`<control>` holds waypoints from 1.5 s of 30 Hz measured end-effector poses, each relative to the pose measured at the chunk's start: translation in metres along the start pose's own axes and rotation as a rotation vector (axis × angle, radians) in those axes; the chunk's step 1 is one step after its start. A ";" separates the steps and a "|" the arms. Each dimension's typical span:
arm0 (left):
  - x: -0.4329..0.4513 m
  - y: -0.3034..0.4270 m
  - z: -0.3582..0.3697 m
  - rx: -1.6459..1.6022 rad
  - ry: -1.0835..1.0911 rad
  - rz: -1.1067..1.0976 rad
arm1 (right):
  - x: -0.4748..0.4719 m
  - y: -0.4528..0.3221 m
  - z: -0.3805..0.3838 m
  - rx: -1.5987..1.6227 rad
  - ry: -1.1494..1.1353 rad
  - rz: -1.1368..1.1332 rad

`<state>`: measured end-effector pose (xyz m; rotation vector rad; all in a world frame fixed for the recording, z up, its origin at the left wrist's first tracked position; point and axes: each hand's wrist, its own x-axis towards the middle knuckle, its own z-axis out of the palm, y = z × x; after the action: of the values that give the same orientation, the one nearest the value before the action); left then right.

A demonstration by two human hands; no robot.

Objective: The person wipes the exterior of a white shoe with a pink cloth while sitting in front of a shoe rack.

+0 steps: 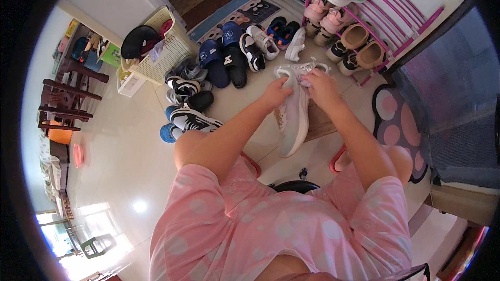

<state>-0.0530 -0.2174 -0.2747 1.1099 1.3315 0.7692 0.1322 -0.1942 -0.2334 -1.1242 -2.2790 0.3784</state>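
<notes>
A white sneaker is held up in front of me, toe pointing towards my body. My left hand grips it at the heel opening, thumb on the collar. My right hand presses a pale lilac cloth to the shoe's side near the heel. Just behind my right fingers, white laces and a pale shoe edge show; I cannot tell whether they belong to a second shoe. Beneath the sneaker, a flat brown wooden-looking piece lies on the tiles, partly covered.
Slippers and several shoes curve across the floor ahead, with black-and-white sneakers by my left knee. A cream plastic basket stands at left. To the right are a pink shoe rack and a paw-patterned mat.
</notes>
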 end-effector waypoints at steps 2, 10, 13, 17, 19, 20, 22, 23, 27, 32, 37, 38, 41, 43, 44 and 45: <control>-0.002 0.000 -0.003 0.006 -0.010 0.045 | -0.005 -0.005 0.001 0.017 -0.017 0.005; -0.010 0.015 0.004 0.154 0.028 -0.025 | -0.047 -0.023 -0.020 0.428 -0.281 0.146; -0.003 -0.004 0.003 0.153 0.081 0.061 | -0.058 -0.030 -0.028 0.528 -0.403 0.174; 0.003 -0.007 0.012 0.336 0.194 0.356 | -0.073 -0.041 -0.036 0.477 -0.422 -0.009; 0.004 0.000 0.016 0.288 0.138 0.194 | -0.078 -0.045 -0.037 0.422 -0.434 -0.213; 0.005 0.002 0.018 0.285 0.126 0.179 | -0.081 -0.046 -0.040 0.417 -0.432 -0.211; 0.009 -0.004 0.013 0.285 0.130 0.166 | -0.078 -0.057 -0.049 0.431 -0.667 -0.237; 0.010 -0.008 0.009 0.355 0.216 0.199 | -0.075 -0.058 -0.054 0.430 -0.667 -0.245; 0.011 0.013 -0.010 0.387 0.144 0.104 | -0.069 -0.034 -0.079 0.445 -0.542 0.183; -0.005 0.033 -0.023 0.725 0.154 0.080 | -0.073 0.027 -0.068 0.177 -0.190 0.383; -0.028 0.040 -0.037 0.805 0.037 0.122 | -0.073 0.034 -0.054 -0.099 -0.333 0.408; -0.031 0.040 -0.037 0.811 0.035 0.127 | -0.074 0.039 -0.050 -0.098 -0.326 0.409; -0.037 0.041 -0.029 0.700 -0.009 0.179 | -0.078 0.054 -0.046 -0.213 -0.321 0.351; -0.040 0.036 -0.027 0.746 -0.007 0.492 | -0.073 0.049 -0.047 -0.120 -0.447 0.417; -0.038 0.036 -0.028 1.007 -0.008 0.510 | -0.071 0.046 -0.047 -0.121 -0.448 0.413; -0.037 0.031 -0.027 1.004 -0.002 0.511 | -0.070 0.044 -0.047 -0.135 -0.435 0.412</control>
<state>-0.0799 -0.2367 -0.2298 2.3021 1.4724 0.4163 0.2226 -0.2224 -0.2419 -1.7300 -2.4529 0.6944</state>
